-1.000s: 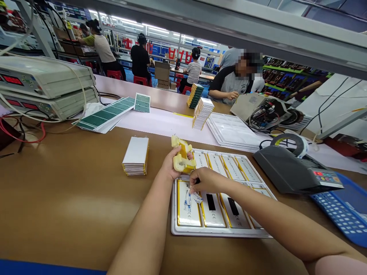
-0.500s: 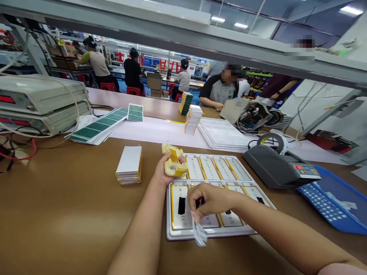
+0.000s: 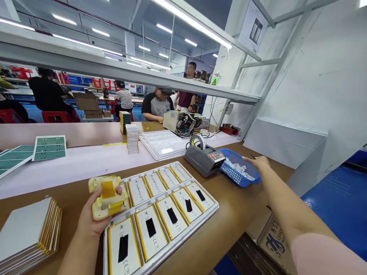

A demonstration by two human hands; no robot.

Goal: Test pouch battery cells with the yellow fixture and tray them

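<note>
- Our left hand (image 3: 96,214) has its fingers closed around a pale yellow holder (image 3: 109,196), above the left end of the white tray (image 3: 214,206).
- Our right hand (image 3: 259,162) reaches to the right edge of the blue basket (image 3: 233,178); we cannot tell whether its fingers grip anything.
- White strips (image 3: 239,168) lie inside that basket.
- We see two rows of flat, yellow-edged packs (image 3: 150,238) in the tray on the brown table (image 3: 206,236); the five in the near row each carry a black patch (image 3: 150,227).
- The grey tape dispenser (image 3: 202,159) stands just beside the basket, between it and the tray.
- To the left of our left hand sits a stack of white packs (image 3: 25,229).
- Across from us, a person in a grey and black shirt (image 3: 159,107) sits by an opened machine (image 3: 182,123).
</note>
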